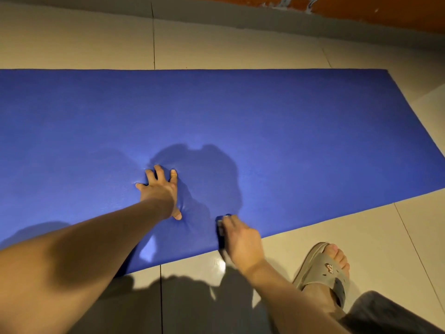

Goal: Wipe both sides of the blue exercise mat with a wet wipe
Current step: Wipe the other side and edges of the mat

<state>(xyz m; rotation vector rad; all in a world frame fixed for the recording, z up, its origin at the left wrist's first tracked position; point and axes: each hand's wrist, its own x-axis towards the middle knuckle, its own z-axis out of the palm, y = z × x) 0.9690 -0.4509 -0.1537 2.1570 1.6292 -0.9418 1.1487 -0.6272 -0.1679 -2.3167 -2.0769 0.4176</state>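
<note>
The blue exercise mat lies flat on the tiled floor, running from the left edge to the right. My left hand presses down on the mat near its middle with fingers spread, denting the surface. My right hand is at the mat's near edge, its fingers curled over a small wet wipe that shows only as a pale and dark sliver under the fingertips. Most of the wipe is hidden by the hand.
My right foot in a tan sandal stands on the pale floor tiles just off the mat's near edge. An orange wall with a grey base runs along the far side. Shadows of my body fall on the mat.
</note>
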